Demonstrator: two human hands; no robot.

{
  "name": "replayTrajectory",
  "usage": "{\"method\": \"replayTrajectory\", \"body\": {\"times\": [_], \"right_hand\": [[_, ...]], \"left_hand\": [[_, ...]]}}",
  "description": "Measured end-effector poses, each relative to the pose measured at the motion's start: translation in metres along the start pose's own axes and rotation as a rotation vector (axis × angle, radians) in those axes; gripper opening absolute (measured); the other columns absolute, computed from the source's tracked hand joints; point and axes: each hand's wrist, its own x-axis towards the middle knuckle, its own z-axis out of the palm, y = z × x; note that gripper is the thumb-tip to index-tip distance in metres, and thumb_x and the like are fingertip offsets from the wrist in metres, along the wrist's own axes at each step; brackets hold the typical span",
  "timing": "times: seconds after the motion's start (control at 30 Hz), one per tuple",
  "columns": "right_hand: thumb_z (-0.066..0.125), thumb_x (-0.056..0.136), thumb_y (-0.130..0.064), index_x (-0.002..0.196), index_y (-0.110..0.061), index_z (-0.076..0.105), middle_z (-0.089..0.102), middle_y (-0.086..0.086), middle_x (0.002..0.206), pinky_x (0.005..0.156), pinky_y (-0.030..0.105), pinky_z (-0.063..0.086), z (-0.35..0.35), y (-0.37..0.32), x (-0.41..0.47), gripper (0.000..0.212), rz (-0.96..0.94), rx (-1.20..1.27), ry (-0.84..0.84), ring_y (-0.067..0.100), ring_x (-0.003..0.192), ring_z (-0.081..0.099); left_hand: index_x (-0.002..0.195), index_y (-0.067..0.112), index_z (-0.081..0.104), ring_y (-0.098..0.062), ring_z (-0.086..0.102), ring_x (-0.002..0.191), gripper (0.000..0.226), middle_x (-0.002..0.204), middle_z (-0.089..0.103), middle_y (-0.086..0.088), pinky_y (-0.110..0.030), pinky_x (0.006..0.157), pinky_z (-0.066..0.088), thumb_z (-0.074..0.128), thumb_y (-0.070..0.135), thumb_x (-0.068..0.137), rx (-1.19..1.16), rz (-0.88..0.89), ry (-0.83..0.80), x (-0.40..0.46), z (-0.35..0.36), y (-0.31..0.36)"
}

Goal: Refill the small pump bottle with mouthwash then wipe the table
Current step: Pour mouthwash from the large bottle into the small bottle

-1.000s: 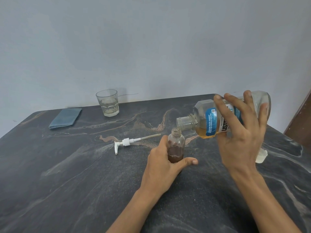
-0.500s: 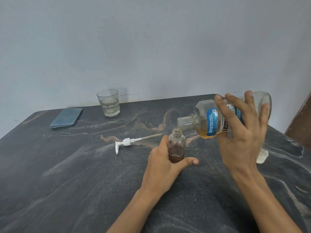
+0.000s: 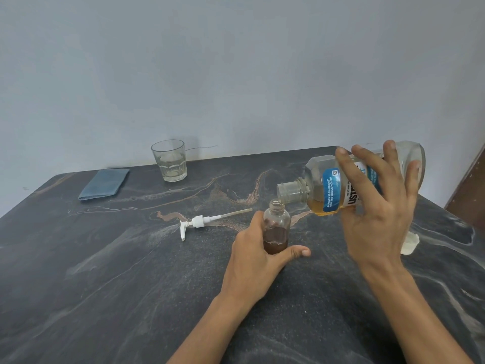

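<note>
The small clear pump bottle (image 3: 276, 227) is standing upright, uncapped, partly filled with brown liquid. The mouthwash bottle (image 3: 325, 189) is tilting just above its mouth; its pump head (image 3: 199, 222) is lying nearby.

Dark marbled table (image 3: 105, 285) (tan veins), blue cloth (image 3: 104, 184), amber mouthwash (image 3: 321, 207)

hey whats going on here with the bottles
A person is refilling a small bottle from a big mouthwash bottle. The left hand grips the small bottle upright on the table; the right hand tips the mouthwash bottle, its mouth just above the small bottle's open neck. The pump lies on the table, with a blue cloth and a glass further back.
</note>
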Motion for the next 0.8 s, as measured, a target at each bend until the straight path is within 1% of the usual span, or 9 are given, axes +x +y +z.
{"method": "replayTrajectory", "body": {"times": [0.17, 0.3, 0.47, 0.6, 0.67, 0.8], "right_hand": [[0.072, 0.07, 0.013, 0.132, -0.023, 0.046, 0.054, 0.008, 0.13, 0.117, 0.037, 0.005, 0.0, 0.0007, 0.0001, 0.076, -0.006, 0.005, -0.004, 0.028, 0.136, 0.03], [0.07, 0.071, 0.013, 0.131, -0.023, 0.046, 0.054, 0.008, 0.13, 0.117, 0.037, 0.004, 0.0, 0.0001, -0.0003, 0.075, -0.006, 0.007, -0.003, 0.029, 0.136, 0.03], [0.069, 0.071, 0.015, 0.132, -0.023, 0.046, 0.055, 0.009, 0.13, 0.117, 0.036, 0.004, -0.0001, -0.0002, 0.0004, 0.076, -0.005, 0.008, -0.005, 0.028, 0.136, 0.03], [0.07, 0.07, 0.016, 0.132, -0.022, 0.047, 0.055, 0.009, 0.13, 0.117, 0.037, 0.004, 0.0002, -0.0002, 0.0004, 0.076, -0.005, 0.006, -0.012, 0.027, 0.137, 0.028], [0.07, 0.071, 0.015, 0.132, -0.021, 0.048, 0.055, 0.01, 0.13, 0.117, 0.037, 0.004, 0.0, 0.0001, 0.0002, 0.074, -0.007, 0.007, -0.011, 0.027, 0.137, 0.028], [0.071, 0.072, 0.014, 0.132, -0.022, 0.047, 0.055, 0.01, 0.131, 0.117, 0.036, 0.003, 0.0001, 0.0, 0.0005, 0.074, -0.006, 0.009, -0.006, 0.025, 0.138, 0.026]], "left_hand": [[0.096, 0.029, 0.051, -0.009, 0.057, 0.073, 0.063, 0.079, 0.061, 0.011, -0.022, 0.065, 0.05, 0.071, 0.074, 0.057, 0.0, -0.005, -0.008, -0.0001, -0.0001, 0.0001], [0.096, 0.028, 0.051, -0.007, 0.056, 0.072, 0.063, 0.079, 0.06, 0.012, -0.018, 0.064, 0.047, 0.072, 0.072, 0.057, -0.003, -0.009, -0.012, 0.0001, -0.0003, 0.0002], [0.099, 0.029, 0.051, -0.006, 0.059, 0.078, 0.064, 0.084, 0.062, 0.014, -0.017, 0.067, 0.049, 0.072, 0.072, 0.057, 0.004, -0.008, -0.011, -0.0001, -0.0003, 0.0002], [0.101, 0.03, 0.051, -0.003, 0.058, 0.079, 0.065, 0.086, 0.062, 0.016, -0.013, 0.067, 0.046, 0.071, 0.073, 0.057, 0.0, -0.011, -0.013, -0.0001, -0.0004, 0.0006], [0.101, 0.03, 0.051, -0.003, 0.057, 0.078, 0.066, 0.086, 0.062, 0.015, -0.013, 0.067, 0.045, 0.071, 0.074, 0.056, -0.003, -0.015, -0.015, 0.0, -0.0005, 0.0006], [0.102, 0.031, 0.051, -0.004, 0.059, 0.081, 0.067, 0.089, 0.063, 0.015, -0.017, 0.07, 0.049, 0.07, 0.075, 0.056, 0.001, -0.014, -0.014, 0.0, -0.0003, 0.0006]]}}
